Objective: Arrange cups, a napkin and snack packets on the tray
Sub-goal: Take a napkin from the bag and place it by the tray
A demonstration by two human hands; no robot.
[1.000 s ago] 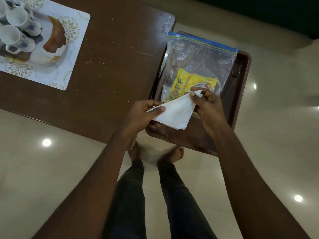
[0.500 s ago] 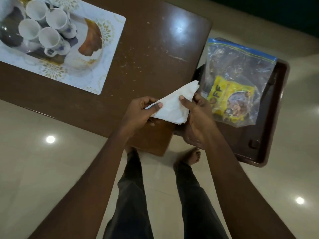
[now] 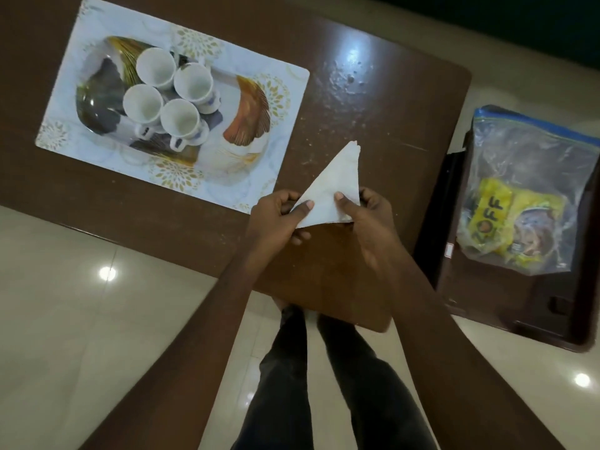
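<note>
A white napkin (image 3: 334, 186), folded into a triangle, is pinched between my left hand (image 3: 279, 219) and my right hand (image 3: 367, 219) above the brown table (image 3: 373, 125), its tip pointing away from me. On the table's left lies a white patterned tray (image 3: 259, 170) carrying several white cups (image 3: 168, 92) grouped together. At the far right a clear zip bag (image 3: 532, 177) holds yellow snack packets (image 3: 506, 219).
The zip bag rests on a dark brown stool or side table (image 3: 526, 306) just right of the main table. My legs (image 3: 324, 384) and feet stand on the glossy tiled floor (image 3: 81, 319) under the table's near corner.
The view has swung left, so the tray with cups is now in full sight. Both hands carried the napkin left, away from the zip bag, and turned it tip-forward over the table.
</note>
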